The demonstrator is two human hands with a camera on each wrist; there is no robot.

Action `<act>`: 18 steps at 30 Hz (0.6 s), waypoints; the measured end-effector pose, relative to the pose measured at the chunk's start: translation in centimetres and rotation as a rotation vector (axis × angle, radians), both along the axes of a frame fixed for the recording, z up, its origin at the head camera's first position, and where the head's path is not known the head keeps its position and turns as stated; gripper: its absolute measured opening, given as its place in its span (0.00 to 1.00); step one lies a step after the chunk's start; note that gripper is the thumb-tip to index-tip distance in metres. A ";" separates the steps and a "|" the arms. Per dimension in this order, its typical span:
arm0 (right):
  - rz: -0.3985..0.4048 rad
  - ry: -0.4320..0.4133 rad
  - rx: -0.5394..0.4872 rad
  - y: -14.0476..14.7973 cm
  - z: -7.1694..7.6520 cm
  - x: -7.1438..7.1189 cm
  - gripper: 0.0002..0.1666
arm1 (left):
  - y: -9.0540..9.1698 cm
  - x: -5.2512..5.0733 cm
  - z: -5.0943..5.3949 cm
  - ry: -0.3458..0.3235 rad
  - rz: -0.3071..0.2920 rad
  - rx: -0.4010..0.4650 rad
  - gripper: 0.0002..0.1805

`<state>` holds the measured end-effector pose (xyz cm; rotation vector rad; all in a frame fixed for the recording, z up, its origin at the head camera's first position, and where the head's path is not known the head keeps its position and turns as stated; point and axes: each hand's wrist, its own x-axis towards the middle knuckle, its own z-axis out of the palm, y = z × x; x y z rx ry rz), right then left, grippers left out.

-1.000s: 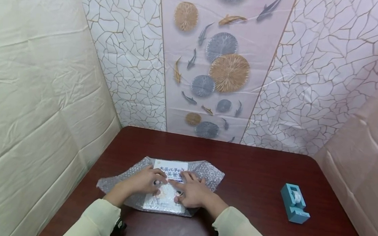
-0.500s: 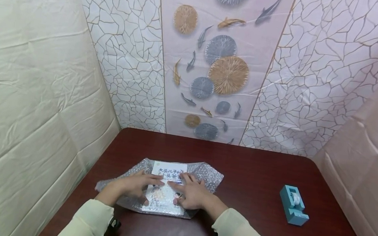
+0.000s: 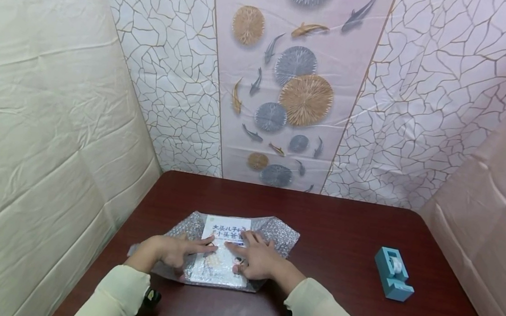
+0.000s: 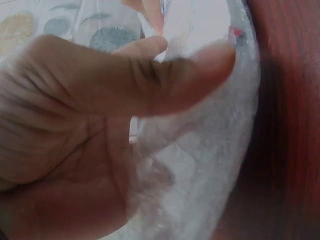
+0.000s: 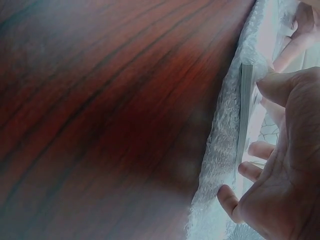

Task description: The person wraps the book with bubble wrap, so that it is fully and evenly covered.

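Left hand (image 3: 174, 250): index straight onto the book, thumb spread wide; no pinch shows, the lower fingers blurred behind wrap.
Right hand (image 3: 258, 259): fingers splayed on the cover, grasping nothing, apparently to steady it.
Book (image 3: 218, 268): flat between and beneath both hands, cover up, probably so neither side slides.
Bubble wrap (image 3: 281, 232): under the book, flaring beyond each hand, seemingly leaving side flaps.
Tape dispenser (image 3: 394, 274): well right of the right hand, likely aside for working room.
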<state>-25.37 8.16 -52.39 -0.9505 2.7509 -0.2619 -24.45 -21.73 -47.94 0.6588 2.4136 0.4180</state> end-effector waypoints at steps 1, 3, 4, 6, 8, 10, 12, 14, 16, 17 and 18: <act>0.000 0.001 0.000 0.0 0.0 0.0 0.42 | 0.0 0.0 -0.1 0.005 0.005 0.000 0.63; 0.002 0.002 0.002 0.1 0.0 0.0 0.42 | 0.0 0.3 -0.4 0.026 0.012 0.005 0.64; 0.003 0.002 0.001 0.1 0.0 0.0 0.42 | 0.0 0.4 -0.5 0.036 0.023 0.012 0.64; 0.004 0.002 -0.001 0.2 0.0 -0.1 0.42 | 0.1 0.7 -0.7 0.044 0.043 0.042 0.65; 0.002 0.002 -0.003 0.2 0.1 -0.1 0.42 | 0.2 0.9 -0.8 0.047 0.064 0.065 0.65; -0.001 0.000 -0.006 0.3 0.1 -0.2 0.42 | 0.3 0.9 -1.0 0.062 0.068 0.071 0.66; -0.001 0.002 -0.008 0.3 0.1 -0.2 0.42 | 0.4 1.0 -1.1 0.080 0.060 0.067 0.66; 0.001 -0.001 -0.009 0.2 0.1 -0.2 0.42 | 0.3 1.0 -1.1 0.114 0.042 0.058 0.66; 0.005 -0.003 -0.012 0.2 0.1 -0.1 0.42 | 0.2 1.2 -1.1 0.148 0.036 0.065 0.65; 0.008 -0.002 -0.013 0.1 0.1 0.0 0.42 | 0.0 1.3 -1.0 0.162 0.039 0.067 0.65; 0.009 -0.001 -0.012 0.1 0.1 0.0 0.42 | -0.2 1.4 -1.0 0.174 0.046 0.073 0.64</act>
